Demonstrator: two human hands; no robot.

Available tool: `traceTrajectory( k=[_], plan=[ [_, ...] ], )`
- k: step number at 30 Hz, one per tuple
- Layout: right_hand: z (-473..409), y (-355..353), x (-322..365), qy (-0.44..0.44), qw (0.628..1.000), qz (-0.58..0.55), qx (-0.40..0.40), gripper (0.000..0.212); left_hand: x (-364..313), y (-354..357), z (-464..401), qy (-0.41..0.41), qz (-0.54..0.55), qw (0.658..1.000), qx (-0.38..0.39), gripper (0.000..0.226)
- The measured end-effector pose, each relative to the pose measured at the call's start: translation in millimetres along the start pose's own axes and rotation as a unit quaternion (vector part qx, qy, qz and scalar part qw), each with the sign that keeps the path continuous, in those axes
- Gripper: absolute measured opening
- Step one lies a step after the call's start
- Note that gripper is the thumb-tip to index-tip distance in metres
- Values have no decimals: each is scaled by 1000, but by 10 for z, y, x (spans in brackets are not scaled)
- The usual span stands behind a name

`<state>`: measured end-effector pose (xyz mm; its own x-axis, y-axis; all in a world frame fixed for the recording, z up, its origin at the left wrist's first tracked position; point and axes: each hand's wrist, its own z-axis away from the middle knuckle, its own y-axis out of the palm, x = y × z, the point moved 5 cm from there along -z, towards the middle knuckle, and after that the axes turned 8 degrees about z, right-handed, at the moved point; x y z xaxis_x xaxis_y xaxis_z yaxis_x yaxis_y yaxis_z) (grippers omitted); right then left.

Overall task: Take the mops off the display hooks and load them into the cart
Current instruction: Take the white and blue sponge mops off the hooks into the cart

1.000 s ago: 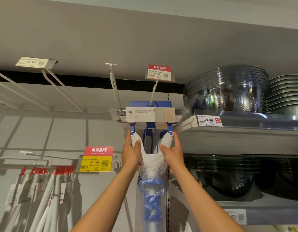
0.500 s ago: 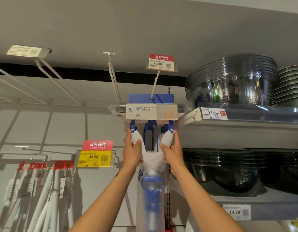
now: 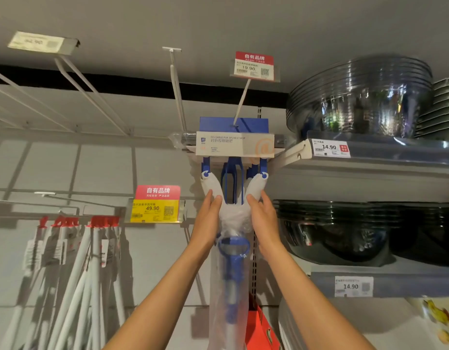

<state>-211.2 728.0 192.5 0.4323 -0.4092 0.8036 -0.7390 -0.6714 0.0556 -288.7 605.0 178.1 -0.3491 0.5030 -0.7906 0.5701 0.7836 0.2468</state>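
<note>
A blue-and-white sponge mop (image 3: 234,147) hangs by its head from a high display hook (image 3: 241,102), its card label facing me. Its white Y-shaped fork and blue handle (image 3: 232,258) hang down in clear plastic wrap. My left hand (image 3: 208,218) grips the left arm of the fork from below. My right hand (image 3: 262,215) holds the right arm, fingers wrapped loosely around it. Both arms reach up from the bottom of the view. The cart is out of sight.
An empty white hook (image 3: 176,87) juts out left of the mop. More white-handled mops (image 3: 74,261) hang at lower left under a yellow price tag (image 3: 155,210). Stacked glass bowls (image 3: 359,97) fill the shelves at right, close to the mop head.
Both hands have slid slightly down the fork arms, and the fingers have loosened. The mop still hangs on its hook. The camera has tilted a little.
</note>
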Motion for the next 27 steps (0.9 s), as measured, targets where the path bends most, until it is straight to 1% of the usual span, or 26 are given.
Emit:
traceTrajectory(
  k=[3,6,9,12,13,16,19,21,24,27],
  plan=[
    [232,-36,88,-20,1000,-1,4,57,-88,-19,216,33,-38,999,10,52],
    [479,-106,132,-45,999,12,2,55,-134,-54,443,61,-70,995,36,49],
    [778,-199,143,-71,996,60,-1,49,-159,-123,673,95,-110,988,54,45],
    [1115,-312,248,-108,985,136,-15,46,-170,-200,919,131,-165,975,70,44],
    [1215,-337,291,-121,979,163,-19,48,-188,-223,1001,150,-190,967,76,47],
    [1553,-453,334,-138,958,250,-35,66,-165,-251,1282,184,-258,943,103,59],
    [1903,-658,293,-134,933,328,-58,70,-62,-215,1578,196,-303,922,137,67],
    [2125,-794,266,-122,917,373,-69,70,33,-167,1746,192,-313,916,162,71],
    [2450,-1003,186,-80,894,434,-75,71,191,-53,2004,176,-311,914,193,71],
    [2805,-1233,130,-37,872,481,-85,72,328,76,2280,150,-286,919,227,71]
  ],
)
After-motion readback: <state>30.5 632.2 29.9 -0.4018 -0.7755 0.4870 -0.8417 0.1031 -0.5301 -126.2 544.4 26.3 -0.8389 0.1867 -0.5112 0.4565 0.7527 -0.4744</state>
